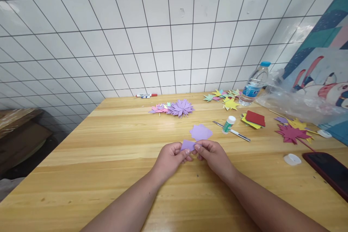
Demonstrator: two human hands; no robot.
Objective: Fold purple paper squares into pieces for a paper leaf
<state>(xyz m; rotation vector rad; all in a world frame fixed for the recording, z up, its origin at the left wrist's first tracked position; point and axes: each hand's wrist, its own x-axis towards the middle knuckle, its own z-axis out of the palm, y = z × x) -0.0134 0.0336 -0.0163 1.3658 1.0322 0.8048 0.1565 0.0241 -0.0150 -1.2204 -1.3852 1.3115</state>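
Between my two hands is a small piece of purple paper, which looks folded. My left hand pinches its left side, thumb on top. On the right side, my right hand grips it between thumb and fingers. Just beyond them a purple paper cut-out with a jagged edge lies flat on the wooden table. Farther back sits a layered purple paper flower, with pink paper pieces against its left side.
A glue stick stands by a utility knife. Stacked coloured paper, a water bottle, paper leaves, a white tape roll and a phone are on the right. Markers lie near the tiled wall.
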